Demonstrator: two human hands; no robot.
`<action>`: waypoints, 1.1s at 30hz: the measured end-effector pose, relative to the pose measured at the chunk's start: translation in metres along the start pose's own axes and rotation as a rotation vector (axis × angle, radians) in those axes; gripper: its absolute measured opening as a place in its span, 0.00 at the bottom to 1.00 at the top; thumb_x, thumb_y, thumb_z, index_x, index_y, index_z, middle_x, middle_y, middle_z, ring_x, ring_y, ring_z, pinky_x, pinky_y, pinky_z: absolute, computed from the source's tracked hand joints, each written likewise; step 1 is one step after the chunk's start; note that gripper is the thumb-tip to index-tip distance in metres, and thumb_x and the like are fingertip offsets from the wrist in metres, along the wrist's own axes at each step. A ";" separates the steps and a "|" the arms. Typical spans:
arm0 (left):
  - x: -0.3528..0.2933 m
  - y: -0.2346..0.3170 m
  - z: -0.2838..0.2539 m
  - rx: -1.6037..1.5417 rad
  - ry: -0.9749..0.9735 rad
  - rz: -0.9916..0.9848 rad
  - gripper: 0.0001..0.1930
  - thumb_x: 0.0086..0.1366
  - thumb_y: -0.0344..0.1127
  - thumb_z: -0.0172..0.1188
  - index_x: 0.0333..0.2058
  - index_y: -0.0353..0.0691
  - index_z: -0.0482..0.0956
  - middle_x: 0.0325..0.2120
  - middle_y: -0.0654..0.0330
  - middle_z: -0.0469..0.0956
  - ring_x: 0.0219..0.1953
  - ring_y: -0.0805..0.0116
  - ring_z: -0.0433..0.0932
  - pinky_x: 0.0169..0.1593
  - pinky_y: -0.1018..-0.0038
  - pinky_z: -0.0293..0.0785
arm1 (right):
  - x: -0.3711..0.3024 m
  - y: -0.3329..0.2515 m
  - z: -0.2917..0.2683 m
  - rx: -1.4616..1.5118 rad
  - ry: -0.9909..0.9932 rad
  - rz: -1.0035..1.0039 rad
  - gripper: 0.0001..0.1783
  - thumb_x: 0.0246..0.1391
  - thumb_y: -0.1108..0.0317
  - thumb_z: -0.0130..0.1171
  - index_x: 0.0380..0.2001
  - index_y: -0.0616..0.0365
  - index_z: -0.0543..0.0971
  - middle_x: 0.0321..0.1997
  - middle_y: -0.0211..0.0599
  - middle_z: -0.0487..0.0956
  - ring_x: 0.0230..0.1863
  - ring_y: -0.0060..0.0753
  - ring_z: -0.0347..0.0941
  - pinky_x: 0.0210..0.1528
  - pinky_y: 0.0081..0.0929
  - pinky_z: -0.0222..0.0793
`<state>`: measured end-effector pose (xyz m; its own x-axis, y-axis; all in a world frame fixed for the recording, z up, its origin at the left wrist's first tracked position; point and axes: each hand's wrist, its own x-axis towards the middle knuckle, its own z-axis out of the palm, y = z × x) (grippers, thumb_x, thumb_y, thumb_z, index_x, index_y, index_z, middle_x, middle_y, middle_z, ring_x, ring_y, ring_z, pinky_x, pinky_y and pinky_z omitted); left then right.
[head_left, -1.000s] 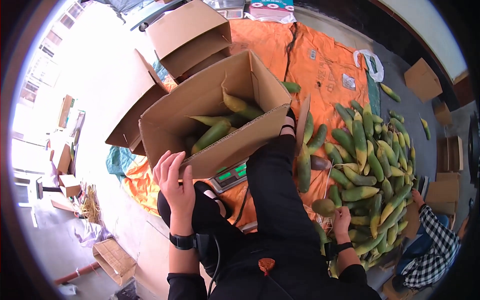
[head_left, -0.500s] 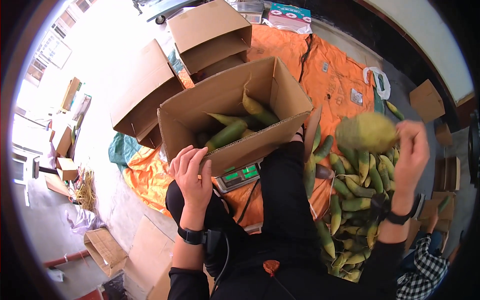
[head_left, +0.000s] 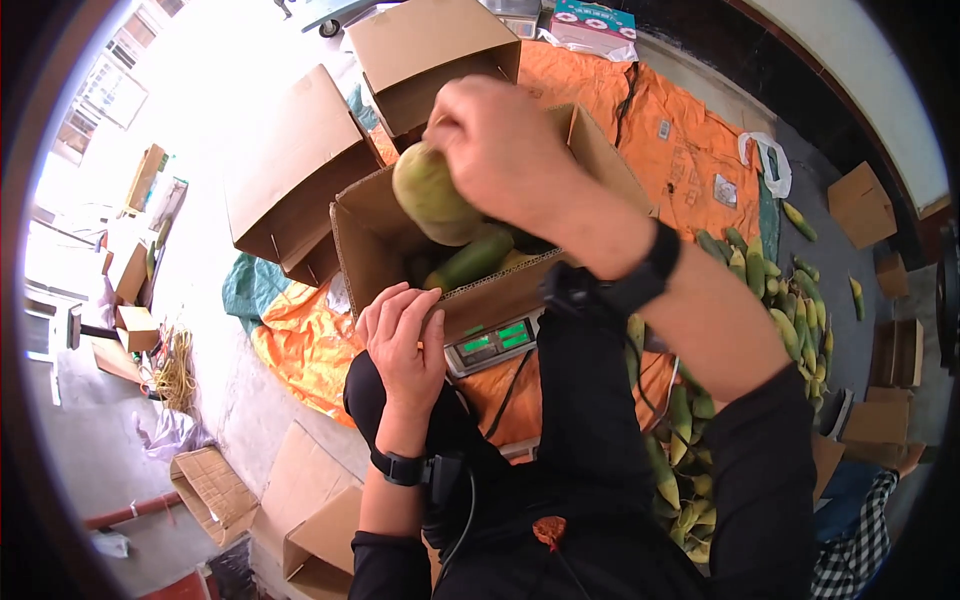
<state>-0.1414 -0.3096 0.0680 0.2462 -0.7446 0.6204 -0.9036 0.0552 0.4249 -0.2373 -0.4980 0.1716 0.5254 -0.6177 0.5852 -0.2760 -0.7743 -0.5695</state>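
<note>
An upright cardboard box (head_left: 600, 160) stands in front of me with several green radishes (head_left: 478, 262) in it. My left hand (head_left: 405, 345) holds its near rim at the left, fingertips over the edge and thumb apart on the outside. Above the box's opening, my right hand (head_left: 490, 140) pinches a thick, pale-green radish (head_left: 430, 195) at its upper end. The radish hangs over the left half of the box, and my right forearm covers the box's right part. Just below the box's near wall, a scale display (head_left: 492, 345) glows green.
A heap of green radishes (head_left: 790, 300) lies to my right, partly behind my arm. Two more cardboard boxes (head_left: 290, 160) stand beyond the box at left. An orange tarp (head_left: 690, 150) covers the floor. At lower right is another person's checked sleeve (head_left: 862, 535).
My right hand has swung left from above the heap to over the box, carrying the radish. My left hand stays on the rim. The view has shifted slightly.
</note>
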 end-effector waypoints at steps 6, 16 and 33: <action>-0.002 -0.002 0.003 0.011 -0.011 0.016 0.10 0.54 0.29 0.62 0.37 0.42 0.80 0.35 0.62 0.77 0.46 0.60 0.74 0.51 0.67 0.61 | -0.018 0.046 0.039 -0.168 -0.295 0.338 0.10 0.49 0.66 0.56 0.27 0.62 0.79 0.31 0.50 0.79 0.37 0.53 0.76 0.39 0.42 0.70; -0.005 -0.004 0.006 0.011 -0.031 0.071 0.09 0.57 0.25 0.59 0.38 0.37 0.80 0.36 0.55 0.77 0.46 0.56 0.74 0.53 0.64 0.64 | -0.134 0.073 -0.119 0.314 -0.047 0.626 0.15 0.56 0.60 0.56 0.27 0.64 0.78 0.19 0.29 0.73 0.23 0.20 0.68 0.28 0.21 0.64; -0.010 0.003 0.020 0.100 0.043 0.095 0.08 0.60 0.23 0.56 0.39 0.36 0.80 0.38 0.57 0.78 0.46 0.57 0.75 0.52 0.64 0.67 | -0.677 0.188 -0.128 -0.903 -0.802 1.023 0.12 0.44 0.62 0.59 0.20 0.60 0.81 0.26 0.47 0.80 0.31 0.48 0.79 0.31 0.46 0.72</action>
<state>-0.1535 -0.3154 0.0498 0.1704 -0.7101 0.6832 -0.9534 0.0565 0.2965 -0.7481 -0.2431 -0.2574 0.0147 -0.9046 -0.4261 -0.9802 -0.0973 0.1727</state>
